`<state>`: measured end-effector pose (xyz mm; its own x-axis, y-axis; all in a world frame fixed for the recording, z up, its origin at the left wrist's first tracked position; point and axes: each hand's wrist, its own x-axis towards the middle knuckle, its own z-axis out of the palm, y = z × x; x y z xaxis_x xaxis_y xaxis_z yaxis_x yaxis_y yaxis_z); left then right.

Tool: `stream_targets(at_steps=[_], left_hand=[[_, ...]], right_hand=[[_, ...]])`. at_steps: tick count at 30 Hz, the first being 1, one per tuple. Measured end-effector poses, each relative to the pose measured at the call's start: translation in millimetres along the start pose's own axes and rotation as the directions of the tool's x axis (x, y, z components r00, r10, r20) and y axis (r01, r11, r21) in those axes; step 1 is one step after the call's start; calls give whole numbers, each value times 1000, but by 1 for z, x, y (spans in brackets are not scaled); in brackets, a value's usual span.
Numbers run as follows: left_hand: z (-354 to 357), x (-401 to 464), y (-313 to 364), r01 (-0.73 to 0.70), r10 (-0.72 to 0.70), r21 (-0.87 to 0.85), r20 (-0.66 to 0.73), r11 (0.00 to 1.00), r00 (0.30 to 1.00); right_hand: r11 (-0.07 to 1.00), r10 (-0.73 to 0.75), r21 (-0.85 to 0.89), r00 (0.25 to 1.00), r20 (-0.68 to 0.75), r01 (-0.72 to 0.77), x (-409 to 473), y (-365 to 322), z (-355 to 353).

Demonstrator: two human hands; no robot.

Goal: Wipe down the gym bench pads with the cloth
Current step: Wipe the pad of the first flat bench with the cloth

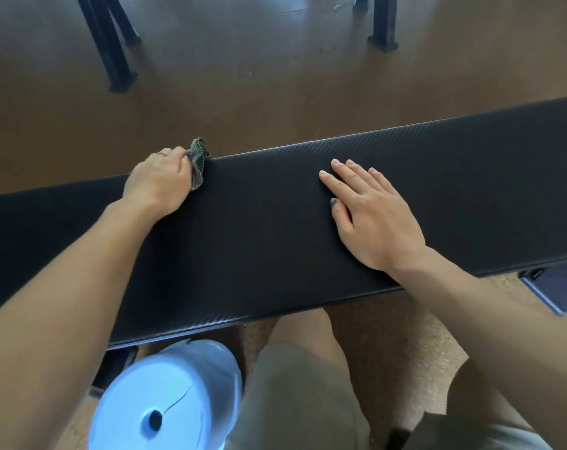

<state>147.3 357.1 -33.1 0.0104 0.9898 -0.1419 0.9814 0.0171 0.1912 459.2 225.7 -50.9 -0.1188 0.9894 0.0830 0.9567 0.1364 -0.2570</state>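
Two bare hands were on the black bench pad (pixel 275 228) when I looked through the head camera. The pad ran across the whole view, from lower left to upper right, and its surface had a fine woven texture. The left hand (pixel 160 181) was at the far edge of the pad, with the fingers curled around a small dark cloth (pixel 198 164). The cloth was bunched up; a part of it stuck out beyond the fingers and over the far edge, and the lower part touched the pad. I saw a ring on one finger of this hand. The right hand (pixel 373 216) lay flat on the pad, well apart from the cloth, with the fingers straight and a little spread, grasping nothing. Below the near edge of the pad I saw a light blue plastic stool (pixel 165 397) beside the person's knee in grey shorts (pixel 295 394). Beyond the pad was a brown floor (pixel 243 76) with black metal legs (pixel 113 53) standing on it.
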Motion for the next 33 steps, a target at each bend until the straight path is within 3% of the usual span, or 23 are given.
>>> stream_targets(at_steps=[5,11,14,18,22,28,33], left_hand=[[13,-2,55,-48,51,68,-47,997,998],[33,-12,151,-195,195,129,7,972,981],[42,-15,177,-188,188,139,16,972,982],[51,-37,191,-195,196,101,3,976,981],[63,-97,219,-289,287,68,34,955,957],[80,-202,229,-340,343,116,-4,933,939],[82,-218,242,-241,241,118,16,963,970]], right_hand=[[1000,-11,-4,1000,2,11,1,-1,2],[978,87,198,990,-112,-63,0,1,-3],[962,151,242,985,-87,-127,2,7,-9],[985,169,-27,985,30,-168,18,56,-32],[969,245,-75,953,180,-235,21,117,-54],[989,138,-70,979,149,-129,-1,124,-41],[1000,-15,26,981,194,10,-5,115,-47]])
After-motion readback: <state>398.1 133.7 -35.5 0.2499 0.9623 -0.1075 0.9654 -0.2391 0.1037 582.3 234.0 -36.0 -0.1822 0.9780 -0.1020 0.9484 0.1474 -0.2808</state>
